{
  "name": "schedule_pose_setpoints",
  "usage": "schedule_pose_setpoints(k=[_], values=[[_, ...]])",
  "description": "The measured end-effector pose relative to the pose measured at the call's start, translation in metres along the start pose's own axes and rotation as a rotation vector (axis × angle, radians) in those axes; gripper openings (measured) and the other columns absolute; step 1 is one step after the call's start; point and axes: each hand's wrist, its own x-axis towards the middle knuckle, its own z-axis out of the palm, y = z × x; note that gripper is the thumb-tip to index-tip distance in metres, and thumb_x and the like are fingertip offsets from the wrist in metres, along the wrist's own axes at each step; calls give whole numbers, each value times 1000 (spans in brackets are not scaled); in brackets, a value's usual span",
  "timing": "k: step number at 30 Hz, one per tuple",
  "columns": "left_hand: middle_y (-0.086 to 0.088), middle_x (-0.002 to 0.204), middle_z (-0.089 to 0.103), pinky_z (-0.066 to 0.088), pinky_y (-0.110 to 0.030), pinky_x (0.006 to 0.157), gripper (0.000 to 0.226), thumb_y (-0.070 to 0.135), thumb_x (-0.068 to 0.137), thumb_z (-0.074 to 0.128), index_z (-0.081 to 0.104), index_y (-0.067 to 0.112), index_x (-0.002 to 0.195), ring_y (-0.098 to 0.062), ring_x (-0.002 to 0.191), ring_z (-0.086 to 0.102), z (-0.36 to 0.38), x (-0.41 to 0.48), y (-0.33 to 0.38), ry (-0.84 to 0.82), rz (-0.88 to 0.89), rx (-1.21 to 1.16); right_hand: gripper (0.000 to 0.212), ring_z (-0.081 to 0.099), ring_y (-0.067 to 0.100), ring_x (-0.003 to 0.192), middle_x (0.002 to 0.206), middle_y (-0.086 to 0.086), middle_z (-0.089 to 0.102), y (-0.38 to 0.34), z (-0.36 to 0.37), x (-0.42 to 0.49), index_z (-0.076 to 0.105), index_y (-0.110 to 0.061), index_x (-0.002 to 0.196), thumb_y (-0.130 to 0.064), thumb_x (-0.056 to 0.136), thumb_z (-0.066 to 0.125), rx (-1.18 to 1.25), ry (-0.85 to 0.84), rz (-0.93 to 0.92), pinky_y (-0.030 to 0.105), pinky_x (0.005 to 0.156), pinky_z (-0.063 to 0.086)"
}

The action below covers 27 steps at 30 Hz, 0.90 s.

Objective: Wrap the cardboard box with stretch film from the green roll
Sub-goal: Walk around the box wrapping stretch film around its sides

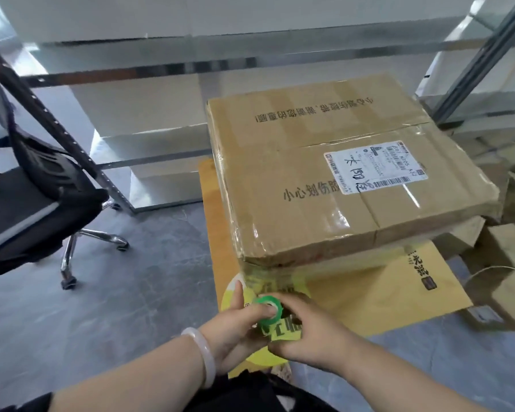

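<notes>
Cardboard box (339, 173): on flat carton (369, 292), toward its far edge. Roll (267, 307): at carton's near-left corner. Office chair (36, 197): left, on floor.

Both hands grip the green roll (267, 310) low in front of the cardboard box (339, 173): the left hand (235, 331) from the left, the right hand (306, 334) from the right. Stretch film (275, 281) runs from the roll to the box's near corner (its top already glossy). The box rests on a yellow carton (369, 295).

Your left hand (235, 328) and right hand (306, 334) meet low in front of you, fingers curled in a grip, both forearms bare, a pale bangle (202, 355) on your left wrist.
</notes>
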Motion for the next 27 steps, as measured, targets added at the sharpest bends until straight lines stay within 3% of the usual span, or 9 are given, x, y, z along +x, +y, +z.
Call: schedule_pose_setpoints(k=[2,5,7,9,13,17,20,23,27], values=[[-12,144,56,50,-45,95,129,12,51,82,15,52,154,-31,109,65,5,2,-3,6,1,-1,59,48,-3,113,124,-21,47,3,-4,-3,44,-52,122,-37,74,74,-12,13,-9,15,95,41],[-14,134,61,56,-38,77,128,8,55,80,11,50,155,-31,98,70,14,6,-6,-19,15,-8,52,56,1,109,120,-18,54,10,-1,-3,43,-52,106,-33,71,76,46,58,51,23,94,47],[-15,134,62,58,-37,71,126,7,61,78,7,53,154,-32,105,68,17,8,-9,-24,25,-57,51,61,2,103,111,-16,61,14,1,-4,44,-49,104,-32,69,76,52,118,60,28,92,50],[-13,140,59,58,-39,76,125,8,63,80,8,57,152,-32,116,64,18,7,-12,-8,36,-104,53,59,-2,103,110,-17,61,16,3,-6,45,-49,106,-29,69,78,41,150,46,23,92,49],[-8,134,64,55,-43,86,112,2,85,69,-1,62,149,-32,117,65,23,7,-15,40,70,-163,54,52,-4,110,121,-16,55,19,-4,-9,46,-57,109,-37,69,76,-70,190,-29,11,94,40],[-8,128,68,48,-49,106,140,10,52,82,-5,63,148,-31,116,66,38,13,-19,108,145,-196,43,59,2,101,107,-15,64,20,-23,-3,57,-40,108,-38,69,74,-142,177,-56,23,89,48],[-10,126,70,48,-52,106,141,16,45,84,-1,69,144,-33,106,68,57,15,-24,148,196,-243,37,63,2,92,96,-13,68,24,-39,1,55,-36,100,-36,67,73,-165,108,-136,30,83,51],[-5,126,71,53,-42,91,122,13,64,83,10,67,146,-28,106,68,86,22,-33,261,287,-316,53,61,7,101,110,-12,64,32,-61,1,50,-36,118,-43,70,71,-278,27,-211,30,88,50],[4,120,68,51,-36,81,98,15,90,69,6,58,152,-24,106,66,128,31,-47,446,342,-449,74,46,16,126,137,-2,47,39,-90,-6,28,-38,143,-39,80,67,-444,-185,-309,20,99,37]])
